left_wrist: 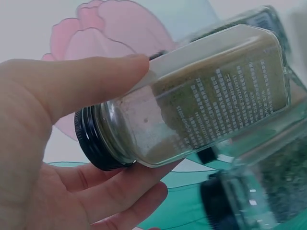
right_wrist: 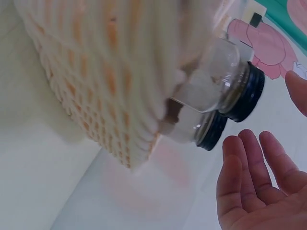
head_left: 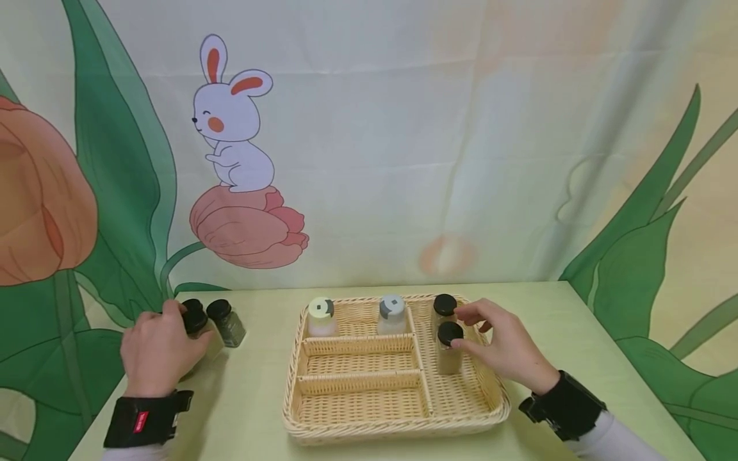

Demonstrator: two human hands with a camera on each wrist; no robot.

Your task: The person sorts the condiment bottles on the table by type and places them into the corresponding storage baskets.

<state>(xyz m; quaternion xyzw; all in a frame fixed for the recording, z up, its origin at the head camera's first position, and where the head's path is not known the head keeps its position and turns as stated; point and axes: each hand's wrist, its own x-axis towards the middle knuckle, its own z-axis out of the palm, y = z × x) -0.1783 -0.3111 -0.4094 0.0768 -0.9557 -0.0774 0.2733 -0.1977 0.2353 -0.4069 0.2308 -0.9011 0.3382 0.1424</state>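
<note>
Left wrist view: jar of brown powder [left_wrist: 216,96] pinched between thumb and fingers of the left hand [head_left: 158,352], at left of table [head_left: 259,397]. Risk: a sideways swing could topple the herb jar [head_left: 232,330] just beside. Right hand [head_left: 504,339] grasps nothing; a brush could tip the black-lidded jars [head_left: 450,360]. Counts: basket [head_left: 398,428], one, holding two black-lidded jars, two bottles [head_left: 392,325]; left-side jars, at least three, partly hidden.

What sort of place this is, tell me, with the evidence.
Probably an indoor tabletop set for recording: a cartoon rabbit-and-tulip fabric backdrop hangs behind a pale-yellow table holding a divided wicker basket and black-lidded spice jars.
</note>
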